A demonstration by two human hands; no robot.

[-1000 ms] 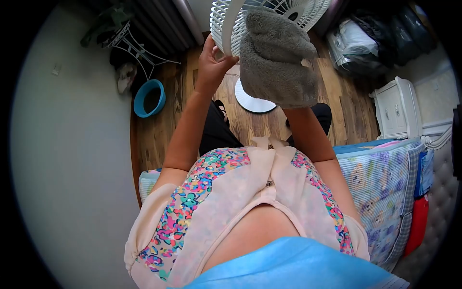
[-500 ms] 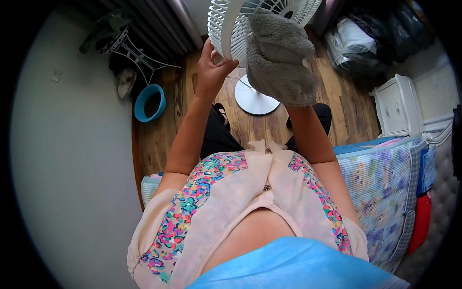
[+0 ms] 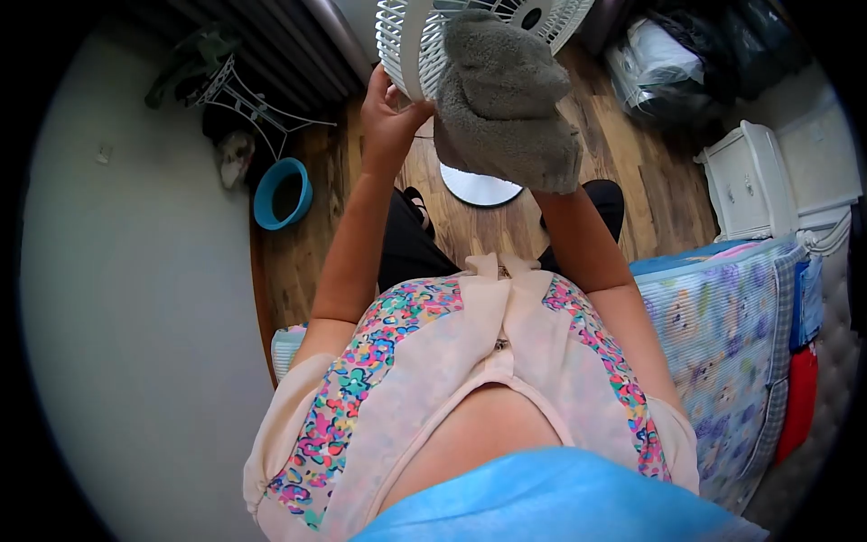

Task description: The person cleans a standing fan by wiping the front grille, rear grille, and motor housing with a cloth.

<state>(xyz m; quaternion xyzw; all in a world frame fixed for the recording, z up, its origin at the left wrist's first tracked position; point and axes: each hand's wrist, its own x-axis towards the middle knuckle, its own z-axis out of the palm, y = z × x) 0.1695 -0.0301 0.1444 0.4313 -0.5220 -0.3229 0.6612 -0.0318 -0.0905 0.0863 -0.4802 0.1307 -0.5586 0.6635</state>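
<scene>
A white fan's slatted guard [image 3: 413, 54] stands at the top of the view, tilted, with its round white base [image 3: 481, 187] on the floor below. My left hand [image 3: 388, 122] pinches the guard's lower left rim between thumb and fingers. A thick, fluffy grey cloth [image 3: 510, 113] covers my right hand, whose fingers are hidden; only the wrist [image 3: 555, 200] shows beneath it. The cloth lies against or just in front of the guard's open-looking face, and I cannot tell whether it touches. Part of the fan's stand is hidden behind the cloth.
A blue basin [image 3: 283, 194] sits on the wooden floor at left, below a white metal plant stand [image 3: 262, 113]. At right are wrapped bags [image 3: 664, 68], a white cabinet [image 3: 745, 185] and a bed with a patterned cover [image 3: 713, 334]. Grey curtains [image 3: 334, 36] hang behind.
The grey cloth and my right hand have shifted left, now overlapping the guard's rim near my left hand. The fan head appears slightly further left and up; my left hand keeps its hold.
</scene>
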